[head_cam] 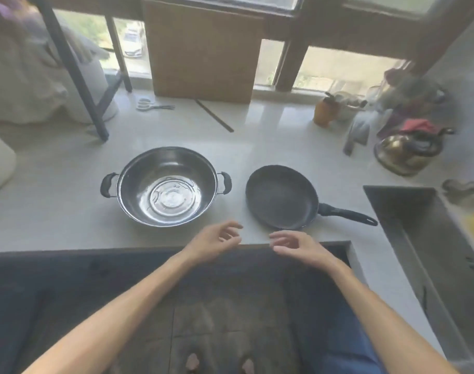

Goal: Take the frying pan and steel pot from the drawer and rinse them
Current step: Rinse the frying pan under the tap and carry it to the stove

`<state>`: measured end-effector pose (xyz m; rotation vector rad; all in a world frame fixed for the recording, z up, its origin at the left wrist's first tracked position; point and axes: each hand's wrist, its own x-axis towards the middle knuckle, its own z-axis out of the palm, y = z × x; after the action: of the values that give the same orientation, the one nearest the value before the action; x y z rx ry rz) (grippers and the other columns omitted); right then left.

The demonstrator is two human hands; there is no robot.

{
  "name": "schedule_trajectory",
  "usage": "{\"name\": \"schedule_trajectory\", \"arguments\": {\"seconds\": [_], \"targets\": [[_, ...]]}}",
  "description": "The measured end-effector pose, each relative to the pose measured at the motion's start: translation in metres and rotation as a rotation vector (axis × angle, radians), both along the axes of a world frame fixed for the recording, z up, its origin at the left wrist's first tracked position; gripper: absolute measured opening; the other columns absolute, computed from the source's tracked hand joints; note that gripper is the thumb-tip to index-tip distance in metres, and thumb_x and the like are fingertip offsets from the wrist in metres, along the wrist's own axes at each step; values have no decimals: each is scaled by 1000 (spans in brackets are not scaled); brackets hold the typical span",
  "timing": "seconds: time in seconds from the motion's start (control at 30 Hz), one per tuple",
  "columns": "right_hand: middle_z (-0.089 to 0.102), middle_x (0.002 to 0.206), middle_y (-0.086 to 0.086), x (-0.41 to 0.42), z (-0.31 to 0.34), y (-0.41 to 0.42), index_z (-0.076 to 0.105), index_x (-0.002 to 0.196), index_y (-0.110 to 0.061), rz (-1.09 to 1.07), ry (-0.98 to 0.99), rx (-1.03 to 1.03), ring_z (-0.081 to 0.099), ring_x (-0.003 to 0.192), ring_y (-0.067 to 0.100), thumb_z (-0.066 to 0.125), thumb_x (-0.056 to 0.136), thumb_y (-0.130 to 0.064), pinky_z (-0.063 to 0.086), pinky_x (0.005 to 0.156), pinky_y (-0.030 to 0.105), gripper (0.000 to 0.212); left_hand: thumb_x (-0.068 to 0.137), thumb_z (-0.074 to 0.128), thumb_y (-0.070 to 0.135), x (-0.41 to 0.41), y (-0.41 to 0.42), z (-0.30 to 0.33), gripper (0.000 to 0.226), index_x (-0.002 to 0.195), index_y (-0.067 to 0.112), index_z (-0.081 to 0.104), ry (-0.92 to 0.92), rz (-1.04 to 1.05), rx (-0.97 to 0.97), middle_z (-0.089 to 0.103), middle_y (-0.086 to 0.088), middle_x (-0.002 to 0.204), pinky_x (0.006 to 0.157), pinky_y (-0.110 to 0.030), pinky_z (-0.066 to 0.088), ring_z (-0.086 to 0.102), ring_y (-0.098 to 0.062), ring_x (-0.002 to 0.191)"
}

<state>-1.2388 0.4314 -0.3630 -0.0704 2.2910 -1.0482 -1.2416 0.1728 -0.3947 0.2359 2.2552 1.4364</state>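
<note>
A steel pot with two black side handles stands upright on the light countertop, left of centre. Beside it on the right lies a dark frying pan, its black handle pointing right toward the sink. My left hand hovers at the counter's front edge just below the pot, fingers loosely curled and holding nothing. My right hand hovers just below the pan's near rim, fingers relaxed and holding nothing. Neither hand touches the cookware.
A wooden board leans against the window behind the pot. Scissors and a dark strip lie at the back. A kettle, an orange bottle and clutter crowd the back right. A dark rack leg stands at the left.
</note>
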Motion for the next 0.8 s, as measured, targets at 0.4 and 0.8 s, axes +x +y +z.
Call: {"name": "schedule_trajectory", "arguments": {"seconds": [0.4,0.8], "targets": [[68,97,-16,-70,35,83,65,98,-42,-201,360,-43,64,85,6,72,79,-26,49,84,22,27,92,59,19,-86,77,29,27,118,26,57,105,201,107,58,8,111,92,-24,41,54,0,100],[53,122,2,-153,-72,188,49,123,-35,204,222,355,57,106,23,59,80,-26,44,84,35,45,93,50,8,-128,125,-62,42,134,18,47,-146,544,-286,47,-11,140,103,-41,36,43,-28,130]]}}
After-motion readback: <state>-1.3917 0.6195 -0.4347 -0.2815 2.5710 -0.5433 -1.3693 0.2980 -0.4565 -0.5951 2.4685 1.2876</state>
